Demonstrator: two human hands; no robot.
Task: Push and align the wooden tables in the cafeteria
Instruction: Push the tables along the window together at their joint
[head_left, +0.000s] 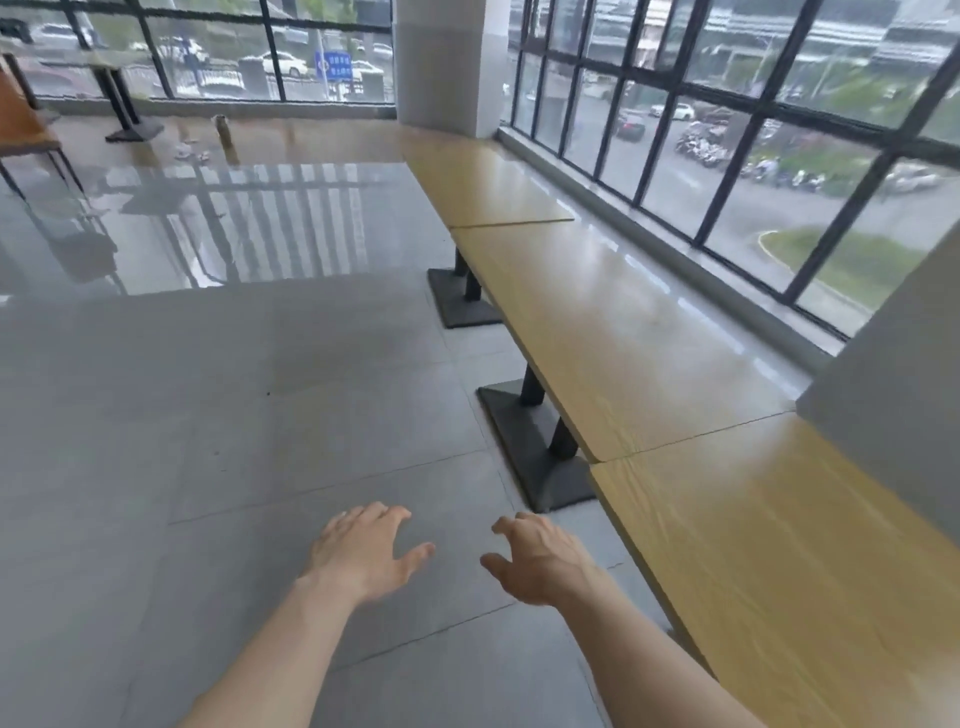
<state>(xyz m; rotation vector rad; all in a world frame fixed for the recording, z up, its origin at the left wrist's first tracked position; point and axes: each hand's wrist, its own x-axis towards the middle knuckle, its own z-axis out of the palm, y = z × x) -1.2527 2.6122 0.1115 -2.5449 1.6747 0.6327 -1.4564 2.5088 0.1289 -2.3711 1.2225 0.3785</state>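
Note:
Three light wooden tables stand end to end along the window wall on the right: a near table (769, 561), a middle table (613, 332) and a far table (483, 176). Thin seams show between their tops. Both my hands hover over the grey floor, left of the near table and touching nothing. My left hand (358, 556) has its fingers spread and relaxed. My right hand (535, 558) is loosely spread too, a short way from the near table's edge.
Black pedestal bases (535, 447) (460, 299) jut onto the floor from under the tables. A white pillar (447, 62) stands beyond the far table. Another table with a black base (130, 127) and an orange-brown chair (23, 124) are at the far left. Grey tiled floor (234, 389) spreads left.

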